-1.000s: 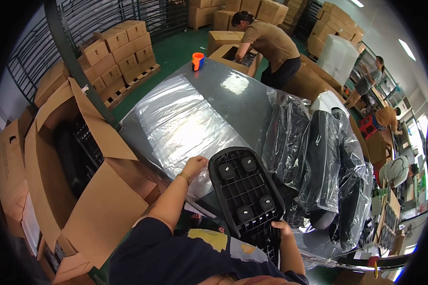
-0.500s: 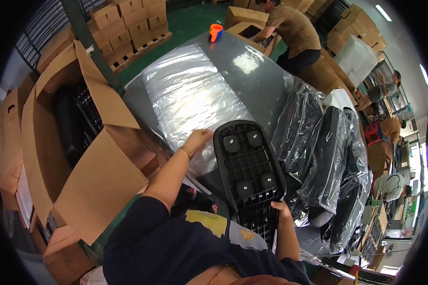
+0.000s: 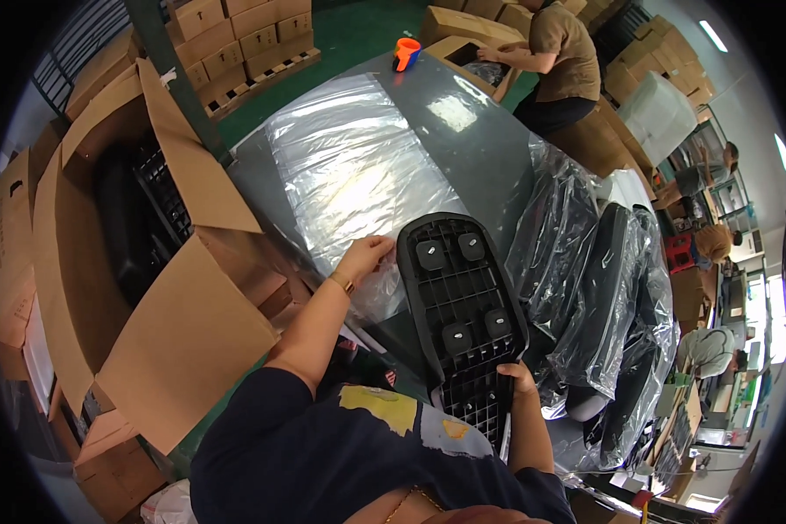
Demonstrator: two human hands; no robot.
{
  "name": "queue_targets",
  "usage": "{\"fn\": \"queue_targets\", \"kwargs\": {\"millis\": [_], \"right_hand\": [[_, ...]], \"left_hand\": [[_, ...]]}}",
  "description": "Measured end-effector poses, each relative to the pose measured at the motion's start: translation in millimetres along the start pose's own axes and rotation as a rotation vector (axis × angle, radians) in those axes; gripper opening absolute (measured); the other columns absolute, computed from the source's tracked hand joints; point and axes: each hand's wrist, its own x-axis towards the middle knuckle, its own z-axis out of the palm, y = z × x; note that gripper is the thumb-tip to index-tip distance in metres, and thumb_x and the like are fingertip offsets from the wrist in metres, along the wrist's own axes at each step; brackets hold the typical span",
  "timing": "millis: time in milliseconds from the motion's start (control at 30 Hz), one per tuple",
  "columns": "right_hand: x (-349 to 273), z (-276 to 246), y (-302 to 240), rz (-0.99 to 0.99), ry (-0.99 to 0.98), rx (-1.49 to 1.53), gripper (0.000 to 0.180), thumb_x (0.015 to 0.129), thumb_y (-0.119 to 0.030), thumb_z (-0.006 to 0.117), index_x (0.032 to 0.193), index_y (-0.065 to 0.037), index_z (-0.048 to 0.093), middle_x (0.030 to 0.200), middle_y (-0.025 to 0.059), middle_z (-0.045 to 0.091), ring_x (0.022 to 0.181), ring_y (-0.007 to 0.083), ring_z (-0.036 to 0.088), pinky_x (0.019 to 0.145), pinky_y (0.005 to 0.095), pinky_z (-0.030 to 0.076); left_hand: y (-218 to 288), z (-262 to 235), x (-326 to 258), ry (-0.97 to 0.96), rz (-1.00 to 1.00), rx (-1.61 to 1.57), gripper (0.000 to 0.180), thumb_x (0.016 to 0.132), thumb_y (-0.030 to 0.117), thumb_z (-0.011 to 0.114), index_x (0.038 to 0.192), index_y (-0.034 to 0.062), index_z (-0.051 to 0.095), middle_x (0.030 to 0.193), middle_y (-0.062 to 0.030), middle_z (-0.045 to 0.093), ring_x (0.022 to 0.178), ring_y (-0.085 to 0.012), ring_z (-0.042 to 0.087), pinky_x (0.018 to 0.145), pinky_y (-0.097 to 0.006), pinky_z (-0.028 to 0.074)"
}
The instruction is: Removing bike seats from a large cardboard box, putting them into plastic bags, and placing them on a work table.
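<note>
**Packaging Around Your Hands**

Your left hand (image 3: 367,258) pinches the clear plastic bag (image 3: 358,166) spread flat beyond it. Left of that hand stands an open brown carton (image 3: 175,349), flaps raised. Right of your right hand (image 3: 520,380), plastic-wrapped black parts (image 3: 603,297) lie stacked. Far beyond, brown boxes (image 3: 236,39) sit on pallets.

Packing warehouse: stacked cartons (image 3: 236,39), pallets.

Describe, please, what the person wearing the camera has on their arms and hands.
Both forearms are bare, with no gloves on the left hand or right hand. A thin gold-coloured bracelet circles the left wrist. Dark navy short sleeves cover the upper arms.
</note>
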Motion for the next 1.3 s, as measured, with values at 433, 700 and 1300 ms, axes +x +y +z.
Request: {"fn": "queue_targets", "kwargs": {"millis": [433,700,1300], "right_hand": [[37,18,-16,-0.003,0.279,-0.528,0.049,0.078,-0.017,0.071,0.12,0.003,0.054,0.11,0.0102,0.062,0.102,0.0209,0.058,0.091,0.0316,0.043],[58,165,-66,-0.601,0.198,-0.896,0.054,0.077,-0.02,0.074,0.123,-0.002,0.053,0.104,0.0134,0.065,0.079,0.012,0.063,0.068,0.0268,0.05],[189,192,-112,-0.811,0.382,-1.467,0.036,0.067,-0.025,0.077,0.096,-0.009,0.064,0.074,0.0063,0.064,0.066,0.0257,0.062,0.061,0.0357,0.049]], "left_hand": [[83,-1,-42,0.248,0.538,-0.333,0.029,0.095,0.032,0.05,0.078,0.0098,0.055,0.068,0.0043,0.054,0.057,-0.0041,0.046,0.052,-0.02,0.035],[42,29,-69,-0.101,0.327,-0.102,0.025,0.09,0.021,0.061,0.102,0.0,0.067,0.086,-0.0001,0.065,0.077,-0.0061,0.056,0.069,-0.021,0.044],[60,41,-110,-0.125,0.7,0.19,0.014,0.085,0.011,0.057,0.078,0.0072,0.045,0.062,-0.0013,0.042,0.055,-0.0159,0.045,0.054,-0.029,0.039]]}}
